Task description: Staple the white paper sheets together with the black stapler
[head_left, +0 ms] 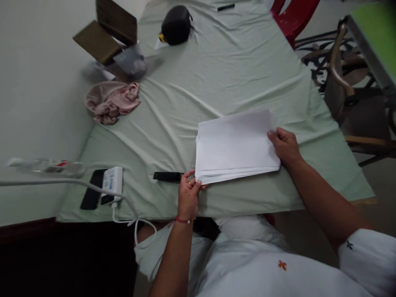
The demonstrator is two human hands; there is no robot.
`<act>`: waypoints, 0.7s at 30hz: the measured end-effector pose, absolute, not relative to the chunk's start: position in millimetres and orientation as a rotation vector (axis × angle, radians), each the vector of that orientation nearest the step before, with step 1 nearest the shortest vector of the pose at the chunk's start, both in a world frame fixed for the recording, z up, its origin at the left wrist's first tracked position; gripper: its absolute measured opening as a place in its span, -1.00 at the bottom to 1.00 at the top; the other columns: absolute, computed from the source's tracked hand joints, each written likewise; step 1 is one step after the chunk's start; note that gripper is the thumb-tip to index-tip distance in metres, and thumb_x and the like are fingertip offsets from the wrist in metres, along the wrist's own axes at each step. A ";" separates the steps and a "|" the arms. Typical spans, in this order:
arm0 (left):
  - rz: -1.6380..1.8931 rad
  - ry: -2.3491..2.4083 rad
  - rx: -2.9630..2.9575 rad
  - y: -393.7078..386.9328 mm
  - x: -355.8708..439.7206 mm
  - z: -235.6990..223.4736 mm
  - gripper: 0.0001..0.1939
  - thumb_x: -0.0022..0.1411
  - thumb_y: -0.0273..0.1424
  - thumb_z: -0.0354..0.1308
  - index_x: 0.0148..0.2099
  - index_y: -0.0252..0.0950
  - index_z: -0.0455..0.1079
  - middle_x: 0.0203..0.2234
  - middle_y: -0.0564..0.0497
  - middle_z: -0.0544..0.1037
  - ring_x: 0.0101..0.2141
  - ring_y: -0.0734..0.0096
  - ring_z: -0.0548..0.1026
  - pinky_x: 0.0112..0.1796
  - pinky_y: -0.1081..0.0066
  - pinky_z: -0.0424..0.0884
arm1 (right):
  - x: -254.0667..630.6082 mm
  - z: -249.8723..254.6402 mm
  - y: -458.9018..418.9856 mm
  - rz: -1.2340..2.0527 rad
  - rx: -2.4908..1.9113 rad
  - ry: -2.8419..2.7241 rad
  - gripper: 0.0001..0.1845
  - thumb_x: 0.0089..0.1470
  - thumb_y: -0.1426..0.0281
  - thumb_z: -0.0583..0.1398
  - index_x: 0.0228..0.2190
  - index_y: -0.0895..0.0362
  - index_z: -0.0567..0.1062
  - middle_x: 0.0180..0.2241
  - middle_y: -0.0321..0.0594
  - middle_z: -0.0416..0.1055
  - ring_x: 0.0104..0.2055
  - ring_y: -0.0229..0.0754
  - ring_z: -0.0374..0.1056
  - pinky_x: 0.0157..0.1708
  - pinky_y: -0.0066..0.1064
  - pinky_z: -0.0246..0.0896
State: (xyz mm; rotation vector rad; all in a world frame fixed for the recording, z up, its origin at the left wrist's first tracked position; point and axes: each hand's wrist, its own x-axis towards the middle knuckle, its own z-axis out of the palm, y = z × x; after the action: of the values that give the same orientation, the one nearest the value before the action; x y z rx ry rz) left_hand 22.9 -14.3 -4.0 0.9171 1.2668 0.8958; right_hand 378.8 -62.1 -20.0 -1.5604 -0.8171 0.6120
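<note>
A stack of white paper sheets (236, 142) is held between my two hands over the near part of the table. The sheets are slightly uneven along the near edge. My left hand (188, 196) is closed on the near left corner, thumb on top, with a ring and a red bracelet showing. My right hand (286, 146) grips the right edge, thumb on top and its other fingers partly hidden. Just left of the stack lies a black, narrow object (168, 176), partly behind my left fingers; I cannot make out its kind.
A pale green cloth (247, 78) covers the table. At left are a white power strip (113, 181), a black phone (93, 189), a cable and a plastic bottle (55, 166). Farther back are a pink cloth (114, 101), an open cardboard box (99, 41) and a black case (176, 25).
</note>
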 end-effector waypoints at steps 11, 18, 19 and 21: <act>0.940 1.294 0.863 -10.3 21.4 -8.6 -0.42 -0.13 -0.37 0.45 -0.05 -0.22 0.32 -0.39 0.12 0.60 -0.40 0.47 0.57 -0.35 0.50 0.52 | 378.6 -16.6 -61.6 0.799 -1.428 -0.648 -0.55 -0.02 -0.02 0.48 -0.50 -0.02 0.45 -0.53 -0.35 0.36 -0.53 -0.23 0.17 -0.56 -0.35 0.09; 0.871 1.239 0.827 -8.3 20.5 -4.1 -0.56 -0.05 -0.20 0.51 -0.18 -0.27 0.49 -0.48 0.11 0.60 -0.49 0.46 0.53 -0.47 0.50 0.39 | 379.3 -13.8 -61.8 0.836 -1.397 -0.661 -0.62 -0.04 0.00 0.48 -0.41 -0.02 0.56 -0.47 -0.32 0.46 -0.50 -0.22 0.24 -0.52 -0.34 0.18; 0.877 1.247 0.838 -8.7 20.2 -5.5 -0.53 -0.06 -0.19 0.52 -0.16 -0.27 0.48 -0.50 0.13 0.58 -0.52 0.48 0.51 -0.49 0.51 0.36 | 378.8 -13.5 -62.1 0.843 -1.402 -0.680 -0.63 -0.02 -0.01 0.47 -0.40 -0.02 0.57 -0.47 -0.31 0.46 -0.50 -0.22 0.24 -0.52 -0.33 0.18; 0.912 1.275 0.872 -10.2 19.5 -8.6 -0.48 -0.07 -0.20 0.54 -0.10 -0.25 0.44 -0.58 0.20 0.52 -0.61 0.54 0.41 -0.54 0.54 0.28 | 377.9 -12.7 -63.2 0.831 -1.440 -0.739 -0.63 0.03 -0.02 0.44 -0.42 -0.02 0.55 -0.50 -0.32 0.41 -0.50 -0.21 0.21 -0.53 -0.33 0.13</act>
State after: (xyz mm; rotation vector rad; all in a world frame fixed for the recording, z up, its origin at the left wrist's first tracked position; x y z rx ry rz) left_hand 19.5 -10.2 -8.6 0.8719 1.2750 0.9115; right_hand 377.9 -63.2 -12.7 -1.4403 -0.7389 0.8310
